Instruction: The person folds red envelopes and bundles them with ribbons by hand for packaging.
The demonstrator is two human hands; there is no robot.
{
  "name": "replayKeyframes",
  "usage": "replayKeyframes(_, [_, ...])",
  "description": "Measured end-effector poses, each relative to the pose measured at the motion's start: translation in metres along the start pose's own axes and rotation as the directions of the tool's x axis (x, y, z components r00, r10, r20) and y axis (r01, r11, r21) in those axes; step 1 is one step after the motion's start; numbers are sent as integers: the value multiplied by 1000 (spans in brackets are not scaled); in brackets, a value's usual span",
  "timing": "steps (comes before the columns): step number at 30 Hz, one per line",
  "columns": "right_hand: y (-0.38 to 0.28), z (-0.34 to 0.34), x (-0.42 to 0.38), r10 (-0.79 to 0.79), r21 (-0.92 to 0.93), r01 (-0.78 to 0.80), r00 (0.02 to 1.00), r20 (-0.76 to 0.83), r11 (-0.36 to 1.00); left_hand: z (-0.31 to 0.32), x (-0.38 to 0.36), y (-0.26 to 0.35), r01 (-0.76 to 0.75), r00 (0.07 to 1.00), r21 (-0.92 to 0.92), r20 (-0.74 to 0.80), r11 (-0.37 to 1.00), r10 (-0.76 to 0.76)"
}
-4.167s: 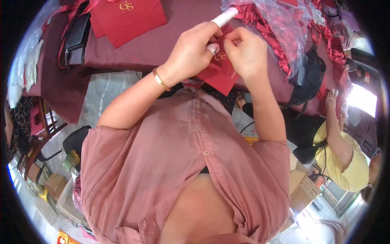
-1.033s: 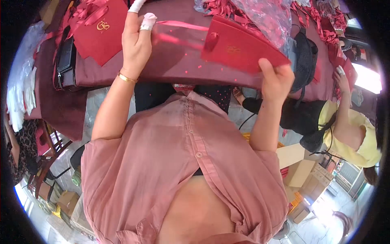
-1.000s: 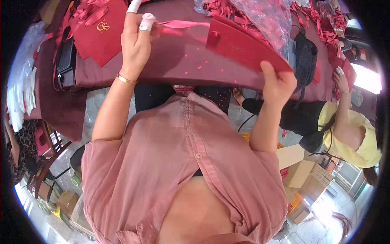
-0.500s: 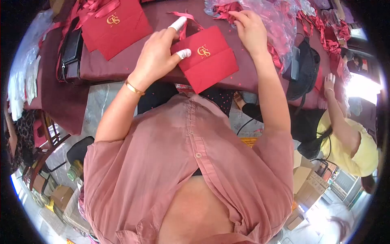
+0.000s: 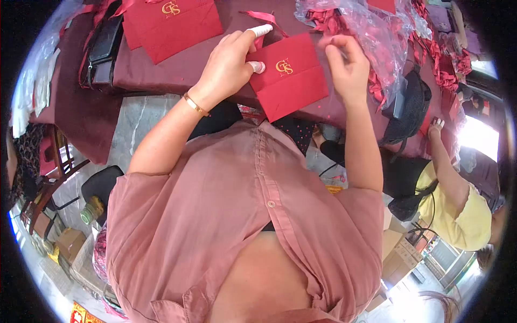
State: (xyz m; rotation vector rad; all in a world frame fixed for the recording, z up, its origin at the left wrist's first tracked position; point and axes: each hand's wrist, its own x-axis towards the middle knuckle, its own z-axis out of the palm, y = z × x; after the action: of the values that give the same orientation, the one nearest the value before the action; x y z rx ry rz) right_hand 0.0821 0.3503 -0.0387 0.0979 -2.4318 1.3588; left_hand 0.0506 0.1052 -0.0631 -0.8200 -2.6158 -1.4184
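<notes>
A red paper bag [image 5: 293, 81] with gold lettering lies tilted at the near edge of the maroon-covered table [image 5: 167, 75]. My left hand [image 5: 229, 62], with white wraps on thumb and index finger, holds the bag's upper left side. A pink ribbon loop [image 5: 264, 19] rises from the bag's top, beside the wrapped fingertip. Over the bag's upper right corner is my right hand [image 5: 347, 67], its thumb and index finger curled close; whether anything is between them is blurred.
More red bags [image 5: 177, 27] lie at the upper left, near a black case [image 5: 105, 46]. Clear plastic with red ribbons [image 5: 371, 43] spreads at the upper right, above a black bag [image 5: 409, 107]. A person in yellow [image 5: 458, 215] reaches onto the table at the right.
My right hand has come down from the ribbon pile toward the bag's upper right corner. The view has shifted slightly. My left hand keeps its hold on the bag.
</notes>
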Motion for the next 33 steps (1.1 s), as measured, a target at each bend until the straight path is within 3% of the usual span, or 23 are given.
replayKeyframes(2, [-25, 12, -13, 48, -89, -40, 995, 90, 995, -1, 1, -1, 1, 1000, 10, 1, 1000, -1])
replayKeyframes(6, [-34, 43, -27, -189, -245, 241, 957, 221, 939, -4, 3, -2, 73, 996, -7, 48, 997, -72])
replayKeyframes(7, [-34, 48, -29, -188, -243, 242, 957, 223, 939, -6, 3, -2, 75, 996, -6, 47, 997, -74])
replayKeyframes(9, [-33, 56, -30, -219, -374, 325, 929, 297, 869, -9, 3, -2, 247, 961, -180, 168, 952, -218])
replayKeyframes(10, [-34, 58, -30, -195, -415, 328, 923, 331, 849, -8, 2, -6, 249, 961, -180, 167, 952, -220])
replayKeyframes(12, [-34, 62, -28, -185, -454, 340, 918, 352, 823, -7, 3, -14, 292, 947, -402, 251, 868, -202])
replayKeyframes(15, [-33, 65, -26, -185, -507, 368, 909, 375, 779, -16, 1, -9, 213, 952, -442, 295, 871, -83])
replayKeyframes(17, [-35, 65, -26, -194, -521, 384, 904, 382, 762, -16, 1, -6, 241, 944, -419, 309, 876, -112])
replayKeyframes(19, [-42, 64, -25, -188, -549, 408, 892, 412, 730, -17, 3, -2, 380, 902, -365, 351, 850, -252])
replayKeyframes(22, [-49, 62, -25, -192, -569, 433, 880, 434, 699, -13, 6, -6, 413, 896, -413, 346, 812, -279])
replayKeyframes(26, [-52, 63, -28, -174, -605, 420, 890, 422, 677, -11, 6, -3, 443, 887, -427, 339, 788, -315])
replayKeyframes(33, [-55, 65, -33, -31, -681, 259, 944, 328, 685, -9, 2, 6, 410, 903, -382, 301, 828, -308])
